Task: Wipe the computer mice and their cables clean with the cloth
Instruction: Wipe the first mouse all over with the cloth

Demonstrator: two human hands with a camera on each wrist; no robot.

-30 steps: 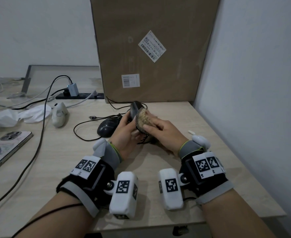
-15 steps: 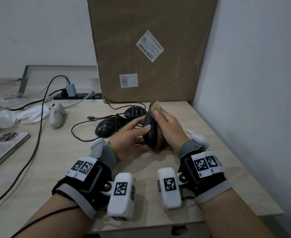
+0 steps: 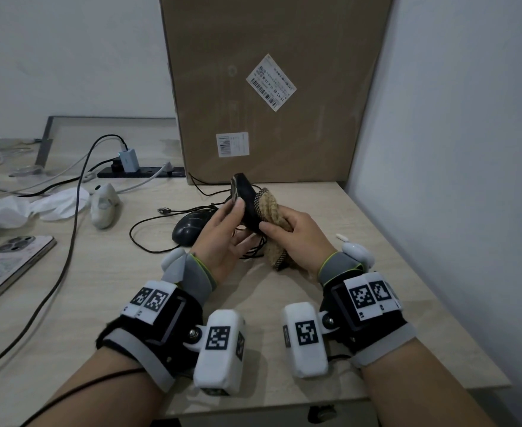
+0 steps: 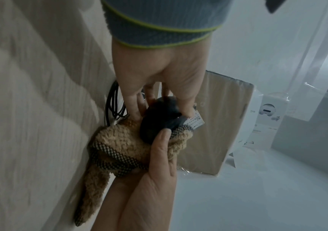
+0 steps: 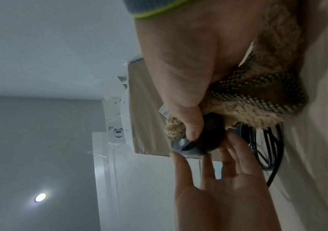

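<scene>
Half a second ago the held mouse (image 3: 245, 202) stood nearly on edge between the two hands, low above the desk (image 3: 377, 241), with the cloth (image 3: 270, 217) behind it on the right side. Now the mouse is tipped so that its front end points up and away toward the box (image 3: 269, 87), and it sits higher. The left thumb, which lay across the mouse's side, now presses near its upper flank, and the left fingers have spread out beneath it.

The left hand (image 3: 222, 238) holds the mouse between thumb and fingertips, the fingers mostly straight and fanned, palm turned up; in the right wrist view the fingertips (image 5: 234, 150) touch the underside. The right hand (image 3: 299, 238) is curled round the cloth, bunched in the palm, and its thumb (image 4: 161, 140) pinches the cloth against the mouse's rear. A tail of cloth hangs below the right hand down to the desk.

The held mouse is off the desk, between both hands, just in front of the box. Its cable (image 3: 253, 251) lies coiled on the desk under the hands. A second mouse (image 3: 192, 226) rests on the desk just left of the left hand, its cable (image 3: 148, 238) looping off to the left
</scene>
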